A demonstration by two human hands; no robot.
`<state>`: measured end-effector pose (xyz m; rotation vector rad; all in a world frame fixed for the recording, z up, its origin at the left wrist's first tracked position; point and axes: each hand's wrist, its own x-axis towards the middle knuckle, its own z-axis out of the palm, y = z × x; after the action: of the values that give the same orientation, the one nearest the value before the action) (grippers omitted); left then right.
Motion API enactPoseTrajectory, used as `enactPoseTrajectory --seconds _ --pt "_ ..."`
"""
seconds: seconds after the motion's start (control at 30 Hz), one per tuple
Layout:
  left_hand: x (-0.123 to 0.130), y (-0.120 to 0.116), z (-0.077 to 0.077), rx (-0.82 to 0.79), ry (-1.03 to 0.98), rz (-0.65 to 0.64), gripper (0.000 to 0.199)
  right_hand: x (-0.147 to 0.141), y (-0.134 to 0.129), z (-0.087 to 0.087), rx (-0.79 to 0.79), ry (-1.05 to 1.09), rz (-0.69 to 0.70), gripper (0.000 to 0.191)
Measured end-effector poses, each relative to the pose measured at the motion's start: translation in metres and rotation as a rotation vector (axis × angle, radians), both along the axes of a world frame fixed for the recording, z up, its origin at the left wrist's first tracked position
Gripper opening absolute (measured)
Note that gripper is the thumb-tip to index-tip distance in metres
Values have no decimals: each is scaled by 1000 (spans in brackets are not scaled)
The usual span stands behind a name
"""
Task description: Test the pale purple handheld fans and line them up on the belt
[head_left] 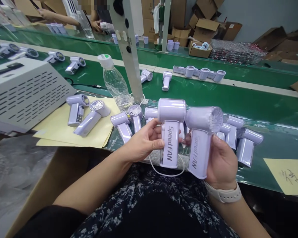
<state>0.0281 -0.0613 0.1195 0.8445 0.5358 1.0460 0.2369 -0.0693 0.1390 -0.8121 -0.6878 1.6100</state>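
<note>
My left hand (144,142) grips a lilac handheld fan (171,132) marked "Speed FAN", held upright over my lap. My right hand (222,162) holds a second identical fan (201,138) beside it, the two nearly touching. A white cord (164,172) loops below the left fan. Several more fans (235,135) lie on the green table edge just behind my hands, and two others (85,114) rest on yellow paper to the left.
A clear water bottle (115,82) stands beside a slanted white post (129,49). A grey vented box (24,92) sits at left. More fans (198,72) lie on the green conveyor (238,96). Another person's hands (96,24) work across it. Cardboard boxes (201,33) are stacked behind.
</note>
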Motion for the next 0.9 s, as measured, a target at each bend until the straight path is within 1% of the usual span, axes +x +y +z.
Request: enactPoseTrajectory --seconds 0.07,0.13,0.2,0.3,0.43,0.57,0.67,0.73,0.8,0.83,0.87,0.9 --pt "3 4 0 30 28 -5 86 0 0 1 -2 -15 -88 17" --pt "6 4 1 32 43 -29 101 0 0 2 -16 -51 -130 23" --pt "10 3 1 11 45 -36 108 -1 0 1 -16 -104 -149 28" --pt "13 0 3 -41 58 5 107 -3 1 -1 -23 -143 -163 30" --pt "16 -2 4 -79 91 24 106 -6 4 -2 -85 -106 -137 25" --pt "18 0 -2 -123 70 67 100 -8 6 -4 -120 -83 -123 22" --pt "17 3 -10 -130 62 68 108 -8 6 -12 -109 -109 -97 22" --pt "16 4 -13 -115 75 46 112 -6 6 -20 -69 -148 -81 25" --pt "13 4 -14 -63 112 14 111 0 4 -26 23 -217 -90 30" --pt "11 3 -13 -7 153 14 107 4 3 -27 103 -277 -98 31" --pt "10 1 -13 85 215 39 99 9 2 -27 204 -360 -104 31" --pt "8 -1 -12 220 299 94 89 13 0 -25 325 -462 -92 34"
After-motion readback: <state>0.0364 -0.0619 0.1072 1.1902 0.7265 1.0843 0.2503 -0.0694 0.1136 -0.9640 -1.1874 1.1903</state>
